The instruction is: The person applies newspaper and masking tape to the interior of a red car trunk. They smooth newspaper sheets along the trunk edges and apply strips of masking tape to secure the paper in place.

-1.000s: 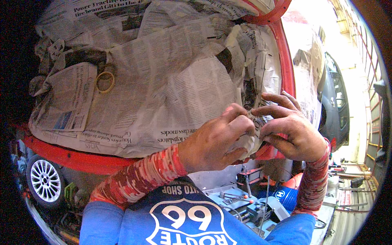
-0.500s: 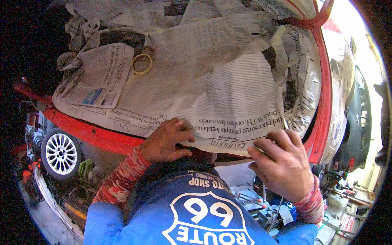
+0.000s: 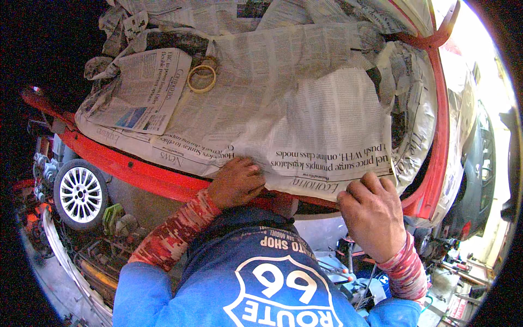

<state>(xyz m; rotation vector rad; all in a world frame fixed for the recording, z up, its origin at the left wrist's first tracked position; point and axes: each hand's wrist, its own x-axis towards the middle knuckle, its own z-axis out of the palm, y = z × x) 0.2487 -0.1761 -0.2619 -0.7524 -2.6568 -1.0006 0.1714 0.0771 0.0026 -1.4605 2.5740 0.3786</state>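
Newspaper sheets cover the inside of a red car body opening, creased and overlapping. My left hand has its fingers curled together on the near edge of the newspaper, by the red rim. At the near right corner of the same sheet, my right hand is closed with its fingertips and thumb drawn in at the paper's edge. The fingertips of both hands are partly hidden. Farther off, a roll of masking tape lies on the paper, beside a smaller folded newspaper piece.
A wheel with a white multi-spoke rim stands low on the left, with assorted parts around it. Tools and a grey tray-like item show below my right arm. A dark car stands to the right.
My left hand's fingers and thumb have come together at the paper's edge. My right hand's fingers have drawn in closer too. The whole view has shifted slightly.
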